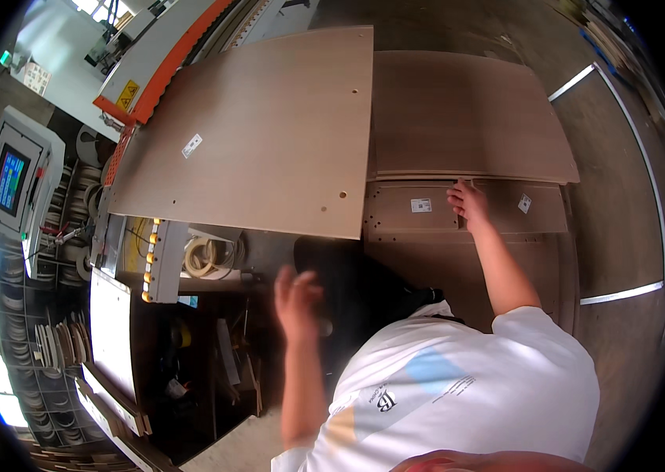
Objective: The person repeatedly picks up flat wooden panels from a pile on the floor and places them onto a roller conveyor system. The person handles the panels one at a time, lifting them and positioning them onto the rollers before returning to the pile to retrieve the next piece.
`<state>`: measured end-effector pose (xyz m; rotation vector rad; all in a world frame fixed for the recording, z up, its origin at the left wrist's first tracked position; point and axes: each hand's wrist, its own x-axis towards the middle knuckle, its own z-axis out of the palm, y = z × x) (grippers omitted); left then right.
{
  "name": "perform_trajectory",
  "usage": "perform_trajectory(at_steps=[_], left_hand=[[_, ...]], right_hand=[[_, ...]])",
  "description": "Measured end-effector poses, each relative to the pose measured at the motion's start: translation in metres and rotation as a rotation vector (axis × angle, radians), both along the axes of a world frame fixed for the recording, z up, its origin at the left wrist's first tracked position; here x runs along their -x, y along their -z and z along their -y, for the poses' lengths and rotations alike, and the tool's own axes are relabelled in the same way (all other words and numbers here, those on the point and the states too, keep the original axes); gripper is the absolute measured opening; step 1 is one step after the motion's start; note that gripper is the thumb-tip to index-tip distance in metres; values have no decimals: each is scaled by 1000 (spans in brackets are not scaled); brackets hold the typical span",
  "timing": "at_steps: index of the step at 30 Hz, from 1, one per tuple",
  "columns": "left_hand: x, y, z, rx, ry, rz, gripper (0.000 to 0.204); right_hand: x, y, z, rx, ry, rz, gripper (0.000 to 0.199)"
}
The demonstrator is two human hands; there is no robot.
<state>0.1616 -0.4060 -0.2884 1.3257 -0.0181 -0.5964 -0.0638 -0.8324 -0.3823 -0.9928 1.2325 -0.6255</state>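
Observation:
My right hand (467,203) is over a brown panel with white labels (497,203), low on the stack to the right. Its fingers are partly bent and apart, with the tips by the long edge of the panel above, and I see nothing held in them. Whether they touch that edge is hard to tell. My left hand (298,303) is raised in front of my body, smeared by motion, its fingers apart and nothing visible in them. Beyond it a large brown panel (261,134) with drilled holes and a white label lies across the machine's bed.
An orange and white machine (163,59) stands at the far left, with a control screen (10,179) beside it. Yellow rollers (148,263) and a tape roll (200,256) are near the large panel's front edge. Racks of edging coils (61,346) line the left. White lines mark the floor at right.

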Motion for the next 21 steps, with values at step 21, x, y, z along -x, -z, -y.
perform_trajectory(at_steps=[21], left_hand=[[63, 41, 54, -184, 414, -220, 33]], right_hand=[[4, 56, 88, -127, 259, 81, 33]])
